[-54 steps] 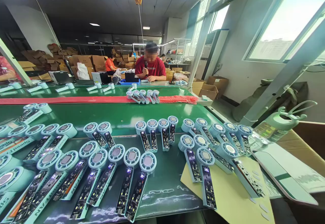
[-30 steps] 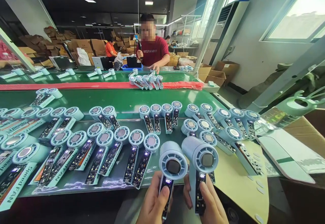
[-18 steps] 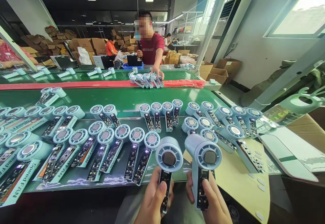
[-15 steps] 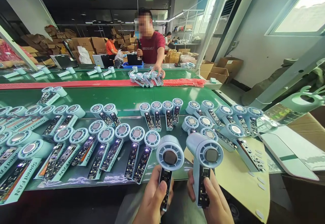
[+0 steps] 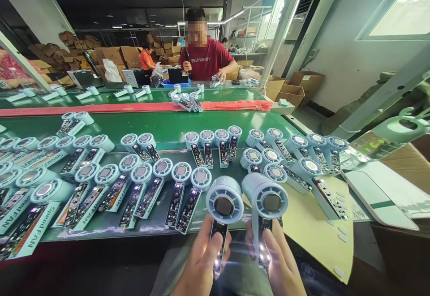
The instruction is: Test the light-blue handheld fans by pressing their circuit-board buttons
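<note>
My left hand (image 5: 204, 251) is closed round the handle of a light-blue handheld fan (image 5: 224, 199), its thumb on the bare circuit board. A second handheld fan (image 5: 268, 195) is gripped in my right hand (image 5: 278, 251), thumb likewise pressed on its board. Both fans stand upright side by side, round heads facing me, and white lights glow on their boards. Just beyond, rows of similar fans (image 5: 181, 173) lie on the bench with their circuit boards exposed. To the right, another fan (image 5: 309, 168) rests partly over a yellow sheet (image 5: 319, 238).
A green conveyor belt (image 5: 161, 126) runs across behind the fans, with a red strip (image 5: 134, 106) along it. Across it, a co-worker in a dark red shirt (image 5: 210, 61) handles a fan. A white flat panel (image 5: 379, 197) lies at right, near a slanted metal post (image 5: 376, 103).
Lights have come on along the boards of both held fans. The right-hand fan has shifted slightly left, closer to the other. The co-worker has drawn a fan back from the red strip.
</note>
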The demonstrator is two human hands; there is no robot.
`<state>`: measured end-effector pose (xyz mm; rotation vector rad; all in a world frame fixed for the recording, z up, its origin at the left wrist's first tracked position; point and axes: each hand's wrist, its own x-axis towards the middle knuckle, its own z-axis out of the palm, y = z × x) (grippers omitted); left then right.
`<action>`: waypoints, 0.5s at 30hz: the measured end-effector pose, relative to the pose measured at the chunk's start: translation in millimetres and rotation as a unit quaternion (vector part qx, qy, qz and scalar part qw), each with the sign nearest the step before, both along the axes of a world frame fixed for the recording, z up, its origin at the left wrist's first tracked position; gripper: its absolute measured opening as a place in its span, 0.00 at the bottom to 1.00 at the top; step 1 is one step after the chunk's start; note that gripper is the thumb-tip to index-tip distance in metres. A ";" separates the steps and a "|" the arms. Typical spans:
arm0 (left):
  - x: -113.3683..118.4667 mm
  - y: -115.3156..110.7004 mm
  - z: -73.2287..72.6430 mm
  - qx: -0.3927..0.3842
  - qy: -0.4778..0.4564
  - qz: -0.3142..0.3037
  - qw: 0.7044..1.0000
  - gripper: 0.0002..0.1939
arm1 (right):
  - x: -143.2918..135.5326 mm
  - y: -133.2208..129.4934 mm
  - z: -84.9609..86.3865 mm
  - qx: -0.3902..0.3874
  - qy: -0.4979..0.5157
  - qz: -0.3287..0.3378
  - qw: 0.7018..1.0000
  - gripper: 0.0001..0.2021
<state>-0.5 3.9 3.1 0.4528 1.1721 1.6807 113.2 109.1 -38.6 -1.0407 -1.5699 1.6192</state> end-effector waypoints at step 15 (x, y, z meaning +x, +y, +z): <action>-16.0 13.5 12.9 -0.239 0.275 -0.117 0.924 0.20 | -10.0 19.0 10.6 0.140 -0.139 0.116 0.974 0.26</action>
